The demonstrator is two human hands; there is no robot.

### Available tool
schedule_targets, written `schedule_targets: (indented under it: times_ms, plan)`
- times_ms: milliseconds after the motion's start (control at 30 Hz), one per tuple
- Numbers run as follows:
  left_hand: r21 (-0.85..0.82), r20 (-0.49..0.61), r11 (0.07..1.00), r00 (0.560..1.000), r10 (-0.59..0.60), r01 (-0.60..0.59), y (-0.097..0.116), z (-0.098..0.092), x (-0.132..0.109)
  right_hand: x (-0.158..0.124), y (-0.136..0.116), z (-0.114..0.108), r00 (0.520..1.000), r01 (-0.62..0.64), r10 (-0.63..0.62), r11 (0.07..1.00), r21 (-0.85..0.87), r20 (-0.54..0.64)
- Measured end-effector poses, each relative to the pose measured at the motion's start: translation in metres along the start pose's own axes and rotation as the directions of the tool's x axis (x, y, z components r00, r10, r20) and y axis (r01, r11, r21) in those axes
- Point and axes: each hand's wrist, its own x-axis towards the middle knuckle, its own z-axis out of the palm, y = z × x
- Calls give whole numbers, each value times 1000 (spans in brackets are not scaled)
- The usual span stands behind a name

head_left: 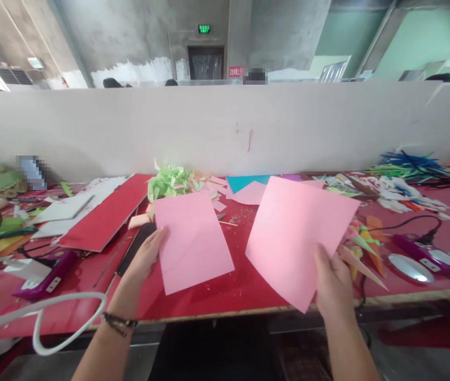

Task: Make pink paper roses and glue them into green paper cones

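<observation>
My left hand [147,255] pinches the left edge of a flat pink paper sheet [194,243], held low over the red table. A second pink sheet [294,233], slightly curved, is gripped at its lower right edge by my right hand [333,280], the thumb on its face. The two sheets are apart, with a strip of red tabletop [237,227] between them. Beyond them lie teal paper [244,183], pink paper scraps [220,205] and a heap of light green curled paper [169,181]. My left fingers are partly hidden behind the sheet.
At left are a red board [104,214], white boards [68,206], a purple power strip [48,275] and a looped white tube [70,301]. At right lie paper cones [363,248], another power strip [427,253] and a round mirror [411,268]. A white partition [169,127] stands behind.
</observation>
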Motion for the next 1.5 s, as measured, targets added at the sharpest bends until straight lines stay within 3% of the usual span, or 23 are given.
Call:
schedule_targets:
  times_ms: [133,267,433,500,533,567,667,733,900,1000,1067,1200,1367,1433,1500]
  plan:
    - [-123,67,991,997,-46,54,0,33,25,-16,-9,6,991,-102,86,981,166,101]
    - [-167,134,981,988,-75,97,-2,53,34,-24,-15,15,970,-237,222,955,180,102]
    - [-189,245,970,964,-104,153,-13,68,-4,-43,-2,39,943,-331,317,915,232,98]
    - [-205,435,941,886,-157,268,-21,71,-28,-55,7,50,934,-351,316,898,265,165]
    - [-225,520,936,846,-120,271,-25,72,-39,-60,11,55,929,-361,318,893,268,189]
    - [-234,548,940,832,-85,250,-30,73,-49,-65,15,59,920,-377,325,886,271,220]
    - [-116,384,975,914,-132,190,-38,68,-65,-71,25,65,866,-430,310,862,269,392]
    - [-63,300,974,935,-191,219,-39,61,-64,-68,29,64,844,-438,290,859,266,452]
    - [-80,436,912,837,-331,403,-38,49,-52,-55,36,60,850,-440,321,868,229,417]
    - [-107,395,883,835,-384,457,-37,53,-51,-50,40,62,841,-481,362,840,251,401]
    - [-110,388,864,821,-419,492,-37,57,-51,-46,42,64,826,-517,387,809,279,409]
    - [-64,490,808,724,-486,586,-34,60,-52,-34,40,65,789,-566,378,753,334,484]
    - [36,594,812,642,-486,582,-30,54,-56,-25,31,62,717,-685,552,673,280,427]
    - [24,572,840,682,-456,542,-31,52,-58,-27,32,61,741,-647,526,725,235,417]
    - [-9,498,875,760,-417,485,-33,51,-58,-32,33,59,828,-491,399,855,166,393]
